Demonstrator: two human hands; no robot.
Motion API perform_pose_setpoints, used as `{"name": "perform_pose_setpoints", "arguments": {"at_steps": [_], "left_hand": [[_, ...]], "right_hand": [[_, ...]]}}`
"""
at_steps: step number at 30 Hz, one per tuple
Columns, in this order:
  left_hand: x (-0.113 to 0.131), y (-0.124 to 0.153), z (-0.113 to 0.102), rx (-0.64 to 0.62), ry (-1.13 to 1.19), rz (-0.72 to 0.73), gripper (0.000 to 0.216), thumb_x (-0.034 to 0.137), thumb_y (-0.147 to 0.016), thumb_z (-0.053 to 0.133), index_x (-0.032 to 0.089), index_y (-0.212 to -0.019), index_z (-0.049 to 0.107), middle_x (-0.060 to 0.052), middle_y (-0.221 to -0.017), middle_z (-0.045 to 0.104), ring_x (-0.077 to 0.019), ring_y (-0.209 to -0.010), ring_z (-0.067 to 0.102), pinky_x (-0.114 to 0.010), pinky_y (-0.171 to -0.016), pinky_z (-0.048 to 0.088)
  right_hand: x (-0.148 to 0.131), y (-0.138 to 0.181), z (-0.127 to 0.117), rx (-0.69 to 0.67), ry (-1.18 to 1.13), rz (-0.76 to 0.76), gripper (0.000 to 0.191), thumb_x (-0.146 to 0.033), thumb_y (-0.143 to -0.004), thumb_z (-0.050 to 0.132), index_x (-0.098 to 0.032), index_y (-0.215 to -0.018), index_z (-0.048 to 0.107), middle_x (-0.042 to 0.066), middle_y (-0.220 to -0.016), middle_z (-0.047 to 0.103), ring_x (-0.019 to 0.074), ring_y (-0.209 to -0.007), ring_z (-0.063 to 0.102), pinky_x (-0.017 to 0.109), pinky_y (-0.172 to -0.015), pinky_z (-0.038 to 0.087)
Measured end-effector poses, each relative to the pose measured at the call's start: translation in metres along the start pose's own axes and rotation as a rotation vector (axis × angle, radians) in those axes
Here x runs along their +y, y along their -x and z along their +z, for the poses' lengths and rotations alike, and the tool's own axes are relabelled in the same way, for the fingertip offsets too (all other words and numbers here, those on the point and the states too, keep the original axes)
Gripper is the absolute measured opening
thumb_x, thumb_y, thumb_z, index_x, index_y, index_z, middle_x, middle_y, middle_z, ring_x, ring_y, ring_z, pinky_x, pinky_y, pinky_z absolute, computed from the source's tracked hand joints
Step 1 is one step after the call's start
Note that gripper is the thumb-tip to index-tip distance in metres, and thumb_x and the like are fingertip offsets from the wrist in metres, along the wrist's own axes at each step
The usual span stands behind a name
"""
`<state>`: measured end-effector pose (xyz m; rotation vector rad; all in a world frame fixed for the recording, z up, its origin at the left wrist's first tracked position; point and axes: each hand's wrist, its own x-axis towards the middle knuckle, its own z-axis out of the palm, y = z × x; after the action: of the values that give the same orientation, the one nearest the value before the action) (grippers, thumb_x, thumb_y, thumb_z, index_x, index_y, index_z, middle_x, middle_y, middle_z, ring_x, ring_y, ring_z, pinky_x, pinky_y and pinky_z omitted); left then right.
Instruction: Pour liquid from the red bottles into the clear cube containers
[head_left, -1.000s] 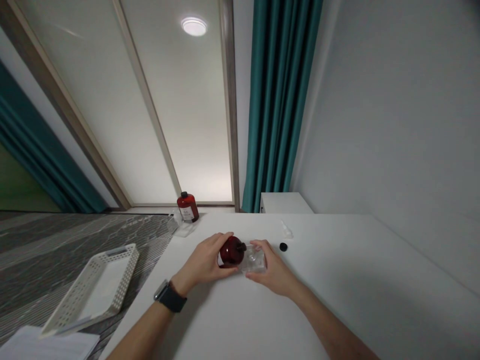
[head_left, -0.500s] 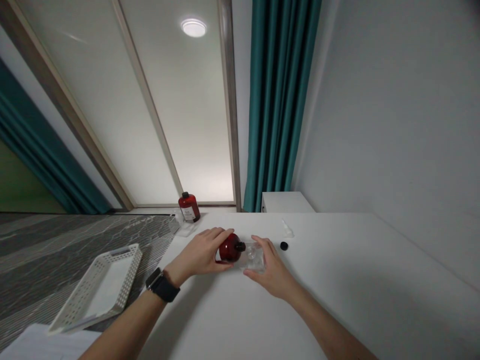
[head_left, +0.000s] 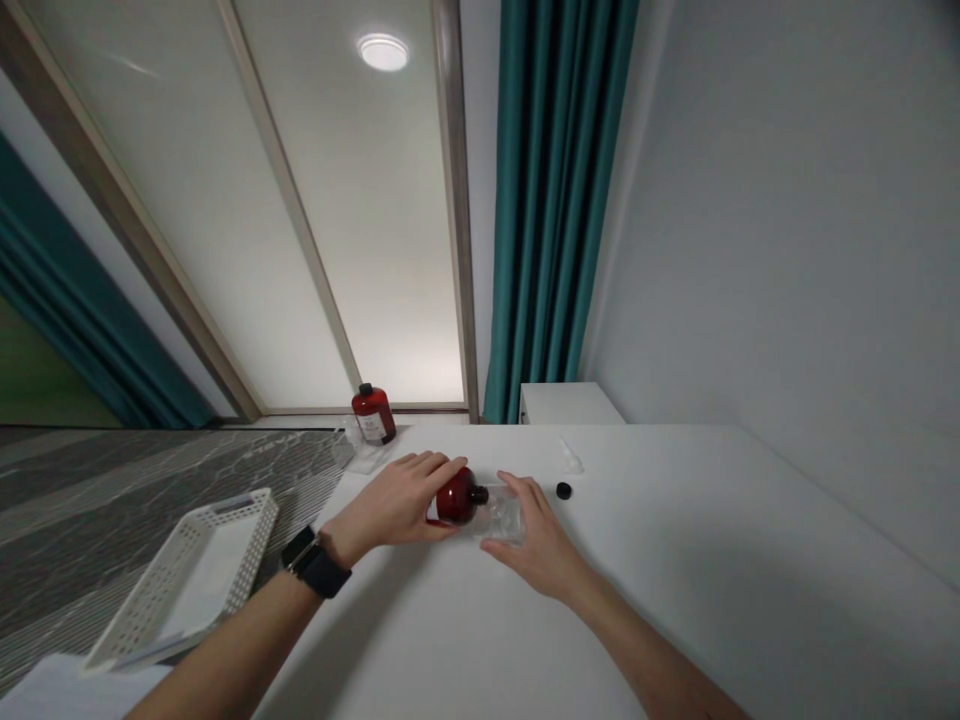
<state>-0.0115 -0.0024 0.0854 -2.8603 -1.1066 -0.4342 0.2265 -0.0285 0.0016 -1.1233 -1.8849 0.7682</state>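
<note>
My left hand (head_left: 409,500), with a dark watch on its wrist, is closed round a dark red bottle (head_left: 454,497). The bottle is tipped on its side, its black neck pointing right. The neck reaches over a clear, empty-looking container (head_left: 501,514), whose exact shape is hard to make out. Thumb and fingers of my right hand (head_left: 536,535) grip that container from the right. Just beyond my right hand lies a small black cap (head_left: 564,491) on the white table (head_left: 480,630). Behind it is a small clear plastic piece (head_left: 570,456).
A second red bottle (head_left: 373,414) with a white label and black cap stands at the table's far left corner, beside a clear plastic item (head_left: 366,458). A white perforated basket (head_left: 191,570) sits left of the table. A white cabinet (head_left: 570,403) stands behind it.
The whole view has shifted slightly. My hands still hold the bottle and the clear container in nearly the same pose, with the neck over the container.
</note>
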Motion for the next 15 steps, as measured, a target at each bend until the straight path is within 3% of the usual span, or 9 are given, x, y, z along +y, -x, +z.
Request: {"name": "perform_pose_setpoints", "arguments": {"at_steps": [15], "left_hand": [[-0.0003,-0.0041,-0.0060,-0.013,-0.007,0.023,0.064,0.045,-0.080,0.071,0.024,-0.136,0.048,-0.013,-0.114,0.067,-0.0320,-0.100,0.065,-0.043,-0.082,0.052]], "right_hand": [[-0.0008,-0.0004,0.0016,0.027,-0.003,-0.017,0.072,-0.021,-0.072,0.079,-0.030,-0.134,0.044,0.007,-0.128,0.052,0.0289,-0.125,0.051,0.053,-0.110,0.041]]}}
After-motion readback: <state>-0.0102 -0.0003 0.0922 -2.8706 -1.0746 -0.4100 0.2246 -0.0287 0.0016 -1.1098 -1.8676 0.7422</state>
